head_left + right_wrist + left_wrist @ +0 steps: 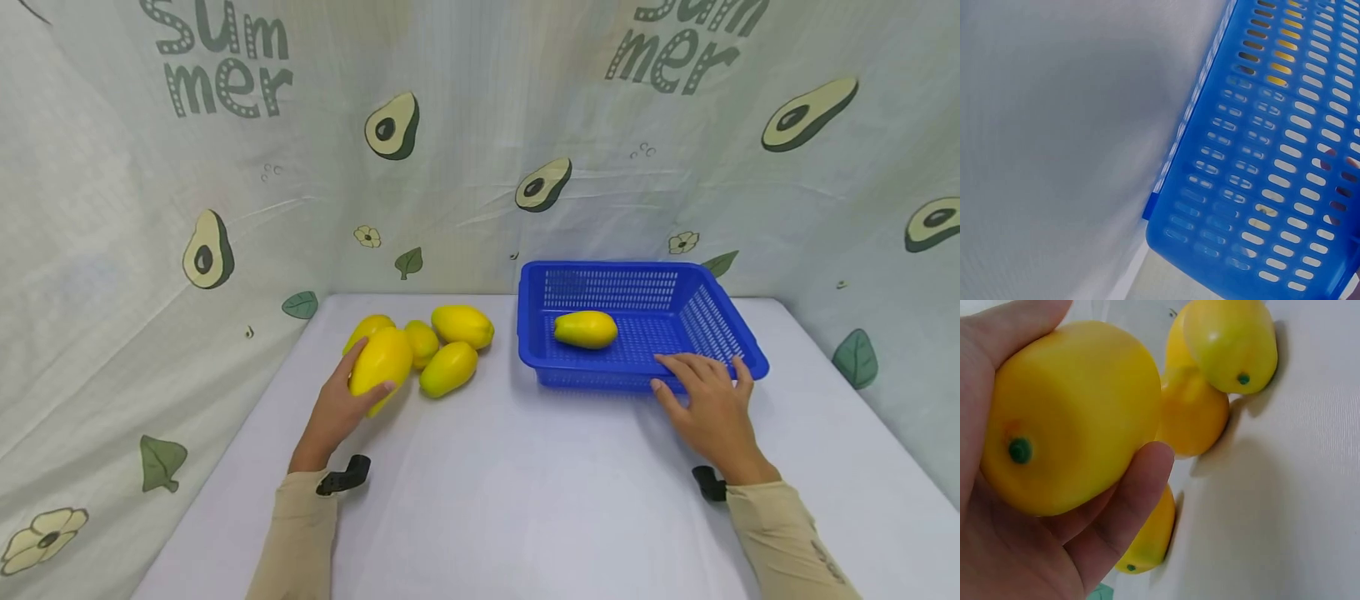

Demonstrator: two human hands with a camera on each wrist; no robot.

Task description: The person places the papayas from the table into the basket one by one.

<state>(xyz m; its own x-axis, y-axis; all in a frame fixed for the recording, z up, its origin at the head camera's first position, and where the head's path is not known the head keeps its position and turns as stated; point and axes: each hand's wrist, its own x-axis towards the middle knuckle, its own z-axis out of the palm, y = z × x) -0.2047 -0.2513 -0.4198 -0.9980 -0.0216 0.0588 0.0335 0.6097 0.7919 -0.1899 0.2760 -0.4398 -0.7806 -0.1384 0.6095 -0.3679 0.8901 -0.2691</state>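
My left hand (337, 408) grips a large yellow papaya (383, 363), thumb on one side and fingers on the other. In the left wrist view the green stem nub of this papaya (1075, 419) faces the camera. Several more yellow papayas (448, 369) lie close beside it on the table, one partly hidden behind the held fruit. At the right, a blue plastic basket (592, 379) has one papaya (587, 330) lying inside. My right hand (708, 408) holds the basket's front rim, fingers over it and thumb outside; the right wrist view shows fingertips through the slots.
A white cloth covers the table (510, 492). Behind it hangs a pale curtain (465, 208) printed with avocados and leaves, close to the basket's back rim. Each sleeved wrist carries a small black camera (345, 476).
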